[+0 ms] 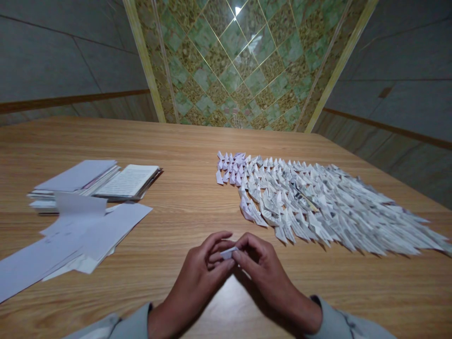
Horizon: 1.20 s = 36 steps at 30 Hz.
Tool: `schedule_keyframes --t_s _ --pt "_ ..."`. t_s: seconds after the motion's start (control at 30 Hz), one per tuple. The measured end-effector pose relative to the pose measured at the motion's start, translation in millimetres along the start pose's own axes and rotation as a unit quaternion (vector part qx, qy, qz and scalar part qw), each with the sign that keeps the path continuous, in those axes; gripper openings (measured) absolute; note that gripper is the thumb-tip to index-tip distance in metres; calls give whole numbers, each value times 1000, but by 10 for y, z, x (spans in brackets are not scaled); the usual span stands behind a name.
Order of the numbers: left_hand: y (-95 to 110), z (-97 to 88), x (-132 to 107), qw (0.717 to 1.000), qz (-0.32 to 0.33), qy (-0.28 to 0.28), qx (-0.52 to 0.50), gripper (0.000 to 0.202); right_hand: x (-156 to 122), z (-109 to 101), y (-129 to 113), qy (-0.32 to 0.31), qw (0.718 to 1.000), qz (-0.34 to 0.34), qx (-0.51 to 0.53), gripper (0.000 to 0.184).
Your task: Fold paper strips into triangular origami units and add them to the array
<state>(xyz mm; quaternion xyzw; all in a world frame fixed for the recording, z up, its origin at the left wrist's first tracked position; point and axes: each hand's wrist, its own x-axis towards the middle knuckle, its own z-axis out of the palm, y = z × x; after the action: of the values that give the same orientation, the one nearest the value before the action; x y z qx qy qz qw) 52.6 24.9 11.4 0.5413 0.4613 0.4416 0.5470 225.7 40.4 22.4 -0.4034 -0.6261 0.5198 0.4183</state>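
Note:
Both hands meet just above the wooden table [183,197] near its front edge. My left hand [199,278] and my right hand [261,270] pinch a small folded piece of white paper [229,253] between their fingertips. The fingers of both hands are curled closed around it. To the right, beyond my right hand, lies a wide spread of several small folded paper pieces [318,202], arranged in rows.
Loose white sheets [81,235] lie at the left of the table. Behind them sits a stack of papers and an open booklet [129,181]. Grey walls and a green patterned tiled panel [243,61] rise behind the table.

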Motion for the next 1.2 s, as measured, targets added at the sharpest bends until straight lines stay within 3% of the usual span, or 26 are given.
schedule_keyframes --t_s 0.07,0.13,0.37,0.57,0.83,1.2 --pt "25 11 3 999 -29 -17 2 23 -1 3 1 -1 999 12 30 25" --pt "36 14 -2 999 -35 -24 20 31 0 6 8 -4 999 19 39 27" --pt "39 -6 -46 990 29 -45 133 38 -12 14 18 1 1000 2 -14 33" --pt "42 -13 -25 983 37 -32 177 36 -5 19 19 2 1000 12 14 31" --pt "109 -55 2 997 11 -15 72 26 7 -4 10 8 998 -28 -61 27" --pt "104 -62 -5 999 12 -4 48 27 -5 1 2 -29 986 -72 -151 23"
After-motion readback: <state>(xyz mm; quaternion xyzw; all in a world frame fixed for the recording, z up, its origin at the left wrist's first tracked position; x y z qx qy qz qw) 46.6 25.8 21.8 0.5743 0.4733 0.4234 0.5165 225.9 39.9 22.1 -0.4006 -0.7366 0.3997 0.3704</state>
